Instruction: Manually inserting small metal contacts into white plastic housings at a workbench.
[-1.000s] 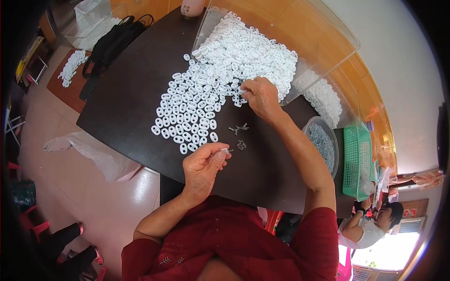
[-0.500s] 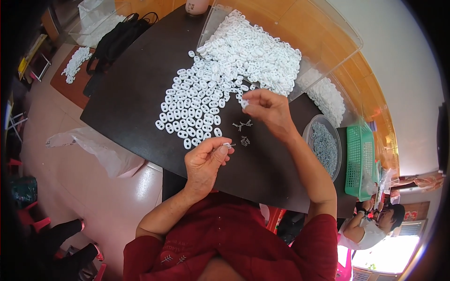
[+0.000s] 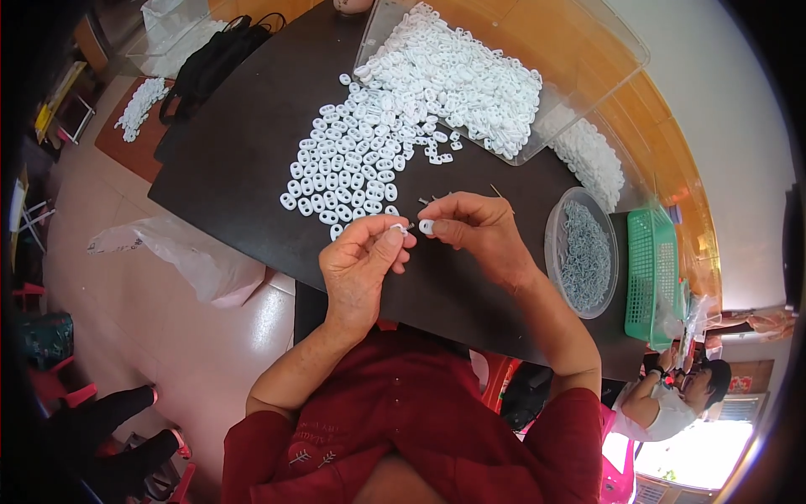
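Observation:
Over the dark table, my left hand point(image 3: 359, 262) is closed, pinching a small white plastic piece point(image 3: 399, 228) between thumb and fingers. A thin metal screw point(image 3: 411, 226) sticks out of it to the right. Just beside it, my right hand point(image 3: 489, 239) pinches a white oval piece with holes point(image 3: 426, 227) between thumb and forefinger. The two pieces are close, with a small gap. Beyond my hands lie many loose white oval pieces point(image 3: 336, 172), spread flat. A few loose screws point(image 3: 424, 201) show partly behind my right hand.
A clear bin point(image 3: 363, 52) at the back spills white pieces onto the table point(image 3: 227, 185). To the right stand a clear round tub point(image 3: 551, 256) of screws and a green basket point(image 3: 651, 273). A plastic bag point(image 3: 197, 262) hangs left. Another person point(image 3: 659, 407) sits at lower right.
My right hand has come down and left from near the heap with its white piece, close to my left hand. My left hand has risen slightly, still pinching its piece.

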Motion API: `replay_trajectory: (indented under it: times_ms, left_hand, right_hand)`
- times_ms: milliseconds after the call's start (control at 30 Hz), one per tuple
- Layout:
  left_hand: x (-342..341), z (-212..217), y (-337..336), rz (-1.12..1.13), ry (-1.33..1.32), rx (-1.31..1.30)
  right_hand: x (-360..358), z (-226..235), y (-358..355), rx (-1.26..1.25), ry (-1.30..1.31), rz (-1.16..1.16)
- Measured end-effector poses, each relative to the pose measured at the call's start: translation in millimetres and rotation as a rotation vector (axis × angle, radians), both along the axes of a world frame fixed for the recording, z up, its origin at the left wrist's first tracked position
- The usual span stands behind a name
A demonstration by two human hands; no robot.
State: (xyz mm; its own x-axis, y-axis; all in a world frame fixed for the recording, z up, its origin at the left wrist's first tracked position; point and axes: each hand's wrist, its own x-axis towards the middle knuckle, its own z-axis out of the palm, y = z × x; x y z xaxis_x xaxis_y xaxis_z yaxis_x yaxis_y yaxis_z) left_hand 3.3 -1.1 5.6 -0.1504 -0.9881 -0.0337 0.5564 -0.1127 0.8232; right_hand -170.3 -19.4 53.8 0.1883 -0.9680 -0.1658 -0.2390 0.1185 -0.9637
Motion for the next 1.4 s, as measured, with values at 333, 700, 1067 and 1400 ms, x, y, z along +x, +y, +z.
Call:
replay_trajectory:
  times_ms: [333, 700, 1067, 1400]
  left_hand:
    - [-7, 1, 5, -0.034, -0.043, -0.021]
    - [-4, -1, 2, -0.030, 0.115, 0.082]
    - [-3, 0, 3, -0.032, 0.141, 0.082]
    - [-3, 0, 10, -0.041, -0.019, 0.051]
  right_hand:
    - [5, 0, 11, -0.216, 0.148, 0.044]
    - [14, -8, 25, -0.473, 0.301, 0.001]
    - [12, -5, 25, -0.080, -0.177, -0.079]
    - [5, -5, 20, 0.041, -0.223, -0.196]
